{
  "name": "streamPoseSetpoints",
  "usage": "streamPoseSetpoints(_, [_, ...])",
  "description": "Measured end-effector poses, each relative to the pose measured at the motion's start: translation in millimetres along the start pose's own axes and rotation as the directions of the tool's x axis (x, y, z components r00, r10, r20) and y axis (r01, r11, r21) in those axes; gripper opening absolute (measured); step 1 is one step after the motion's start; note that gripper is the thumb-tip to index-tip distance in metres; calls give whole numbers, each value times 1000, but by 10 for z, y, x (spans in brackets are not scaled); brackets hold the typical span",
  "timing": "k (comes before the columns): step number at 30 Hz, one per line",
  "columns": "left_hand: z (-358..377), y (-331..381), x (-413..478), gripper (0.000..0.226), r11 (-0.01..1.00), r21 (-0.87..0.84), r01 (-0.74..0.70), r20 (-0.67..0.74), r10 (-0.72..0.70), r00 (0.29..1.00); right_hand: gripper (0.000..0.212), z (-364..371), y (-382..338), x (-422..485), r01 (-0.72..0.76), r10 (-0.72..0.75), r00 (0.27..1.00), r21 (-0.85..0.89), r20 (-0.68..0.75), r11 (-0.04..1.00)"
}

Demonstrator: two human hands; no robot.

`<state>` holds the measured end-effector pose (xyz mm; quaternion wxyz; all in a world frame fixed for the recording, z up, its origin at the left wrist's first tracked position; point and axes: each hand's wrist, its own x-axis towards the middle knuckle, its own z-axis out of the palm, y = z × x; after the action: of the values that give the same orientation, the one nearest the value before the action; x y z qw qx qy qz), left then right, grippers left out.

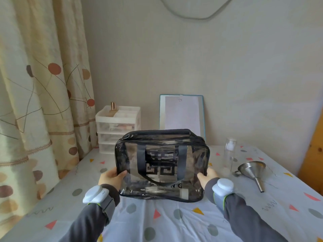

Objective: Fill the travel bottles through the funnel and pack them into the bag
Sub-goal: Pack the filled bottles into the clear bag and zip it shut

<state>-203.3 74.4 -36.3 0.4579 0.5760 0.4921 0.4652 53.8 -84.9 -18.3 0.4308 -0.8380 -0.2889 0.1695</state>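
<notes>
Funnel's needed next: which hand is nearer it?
Right. The right hand grips the bag on the side toward the funnel; the left hand grips the far side.

a plain pale wall (218, 63) closes the far side in soft, even light. a cream curtain (35, 88) (brown dots, thin branching lines) hangs down the left. the worktop (174, 224) wears a light cloth with grey dots and coloured triangles. at its far left stands a white drawer unit (117, 131); right of it a blue-edged board (181, 114) leans on the wall. a wooden panel (315, 154) shows at the right edge.
</notes>
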Motion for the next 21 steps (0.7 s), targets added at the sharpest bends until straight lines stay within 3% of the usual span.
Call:
streamPoseSetpoints(6, [-186, 18, 667, 22, 997, -73, 12, -136, -22, 990, 16, 547, -587, 377, 23, -23, 1000, 8, 22, 1000])
streamPoseSetpoints(21, [-209, -210, 1474, 23, 994, -103, 49, -194, -68, 979, 19, 1267, -865, 999, -13, 24, 996, -130, 81, 991])
